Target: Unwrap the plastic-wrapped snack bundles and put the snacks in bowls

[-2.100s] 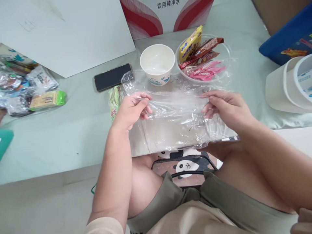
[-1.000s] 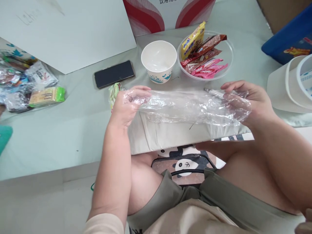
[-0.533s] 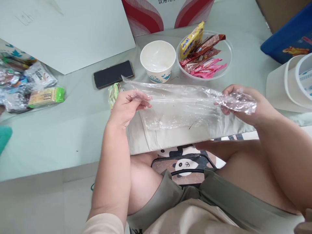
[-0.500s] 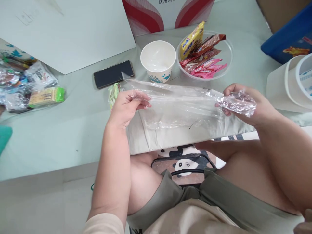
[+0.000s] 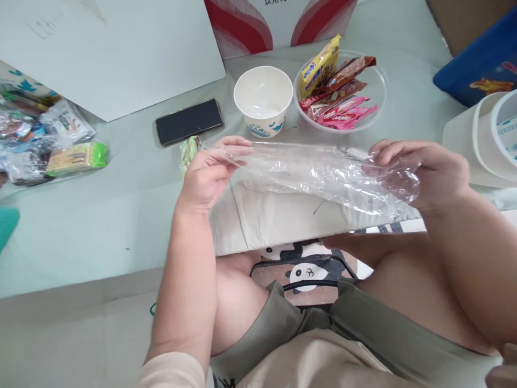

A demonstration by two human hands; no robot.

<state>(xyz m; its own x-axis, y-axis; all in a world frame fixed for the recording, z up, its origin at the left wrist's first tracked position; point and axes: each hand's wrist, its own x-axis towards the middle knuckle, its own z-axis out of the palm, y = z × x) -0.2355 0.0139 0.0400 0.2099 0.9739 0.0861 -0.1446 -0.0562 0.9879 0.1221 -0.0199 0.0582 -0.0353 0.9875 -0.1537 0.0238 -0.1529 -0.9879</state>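
A clear plastic bag [image 5: 307,172] is stretched sideways between my hands, above the table's front edge. At its left end my left hand [image 5: 212,175] pinches the film between thumb and fingers. My right hand [image 5: 430,170] is closed on the crumpled right end, with loose film hanging over its fingers and palm. Just behind the bag stands a white paper bowl [image 5: 263,97] with a blue print. Close to my left hand lies a small green wrapped packet [image 5: 188,153], partly hidden by that hand.
A clear round tub [image 5: 382,108] holds several wrapped snacks [image 5: 339,86]. A phone [image 5: 189,122] lies left of the bowl. White boxes [image 5: 121,54] stand behind, packaged snacks [image 5: 76,159] lie far left, and a white bucket [image 5: 464,137] and blue container [image 5: 480,64] stand at right.
The bag's right part has spread out and droops lower in front of my right hand. My right hand has shifted slightly right, and my left fingers have risen a little.
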